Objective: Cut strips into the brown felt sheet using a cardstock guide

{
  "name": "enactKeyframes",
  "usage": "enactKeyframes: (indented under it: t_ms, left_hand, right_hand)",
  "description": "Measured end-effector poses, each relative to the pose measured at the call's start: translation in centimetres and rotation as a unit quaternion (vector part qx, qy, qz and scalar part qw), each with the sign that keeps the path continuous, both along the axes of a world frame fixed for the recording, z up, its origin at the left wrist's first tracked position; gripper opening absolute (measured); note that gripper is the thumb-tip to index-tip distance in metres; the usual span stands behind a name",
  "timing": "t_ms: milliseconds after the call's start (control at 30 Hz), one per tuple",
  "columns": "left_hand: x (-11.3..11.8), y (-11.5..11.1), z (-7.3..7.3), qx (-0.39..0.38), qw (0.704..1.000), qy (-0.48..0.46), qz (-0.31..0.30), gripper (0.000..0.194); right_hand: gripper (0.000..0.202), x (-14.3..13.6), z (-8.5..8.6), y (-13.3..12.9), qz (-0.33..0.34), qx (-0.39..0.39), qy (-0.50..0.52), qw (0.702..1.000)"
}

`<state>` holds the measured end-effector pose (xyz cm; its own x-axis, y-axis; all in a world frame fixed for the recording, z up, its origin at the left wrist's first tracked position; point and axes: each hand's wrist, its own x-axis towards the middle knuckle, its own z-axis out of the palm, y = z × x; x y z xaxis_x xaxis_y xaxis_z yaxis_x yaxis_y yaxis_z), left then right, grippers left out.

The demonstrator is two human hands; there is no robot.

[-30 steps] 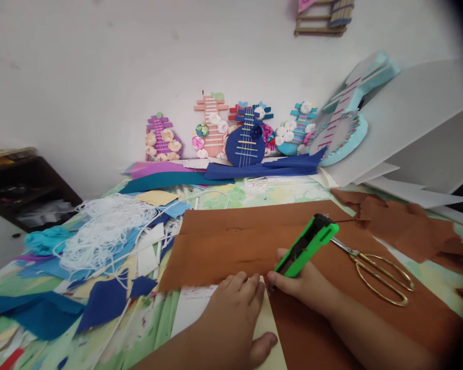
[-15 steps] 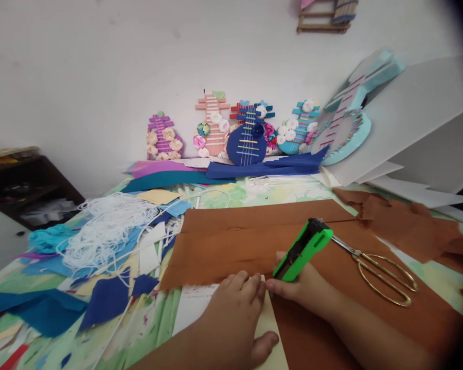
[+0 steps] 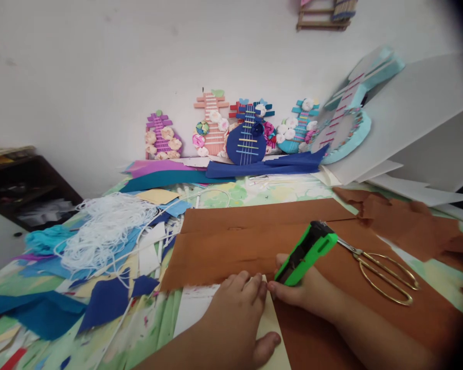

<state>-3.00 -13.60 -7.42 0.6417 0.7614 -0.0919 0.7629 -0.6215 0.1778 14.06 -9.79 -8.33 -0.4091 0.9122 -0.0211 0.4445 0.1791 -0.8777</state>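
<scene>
My left hand [image 3: 235,313] lies flat, fingers extended, pressing on a pale cream strip [image 3: 273,334] that rests over the brown sheet and a white sheet [image 3: 195,306]. In my right hand [image 3: 312,293] is a green and black utility knife [image 3: 304,254], tilted with its back end up to the right. Its tip is hidden behind my fingers at the strip's right edge. Brown sheet [image 3: 224,246] spreads under and beyond both hands. Gold-handled scissors [image 3: 386,277] lie on it to the right of the knife.
Left of the hands are a tangled heap of white cord [image 3: 104,231] and blue scraps [image 3: 106,303]. Crumpled brown pieces [image 3: 412,226] lie at right. Small decorated lute-shaped crafts [image 3: 247,139] stand along the wall, with a larger pale-blue one [image 3: 351,118] beside white boards [image 3: 428,113].
The utility knife and my right hand have shifted slightly to the right. My left hand stays almost in place, pressing on the strip.
</scene>
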Motion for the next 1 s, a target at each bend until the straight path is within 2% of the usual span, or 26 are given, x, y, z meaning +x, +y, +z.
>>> enactKeyframes:
  t_ms: [133, 400, 600, 800, 1000]
  left_hand:
    - [-0.09, -0.05, -0.12, 0.01, 1.0, -0.008, -0.003, 0.064]
    - [0.04, -0.08, 0.49, 0.003, 1.0, 0.004, -0.004, 0.065]
    - [-0.11, -0.14, 0.19, 0.015, 1.0, -0.004, -0.006, 0.065]
    - [-0.05, -0.1, -0.01, 0.014, 1.0, -0.003, -0.002, 0.065]
    - [-0.1, 0.12, -0.4, 0.025, 1.0, 0.0, -0.012, 0.065]
  right_hand:
    - [0.028, -0.16, 0.17, -0.23, -0.011, 0.005, -0.021, 1.0]
    - [0.032, 0.37, -0.11, 0.47, -0.052, -0.035, 0.063, 0.996]
    - [0.034, -0.05, 0.12, 0.09, -0.019, -0.02, 0.027, 0.999]
    - [0.03, -0.46, -0.25, -0.02, -0.016, 0.005, -0.018, 1.0]
    - [0.027, -0.37, -0.09, -0.03, -0.015, -0.028, -0.01, 0.999]
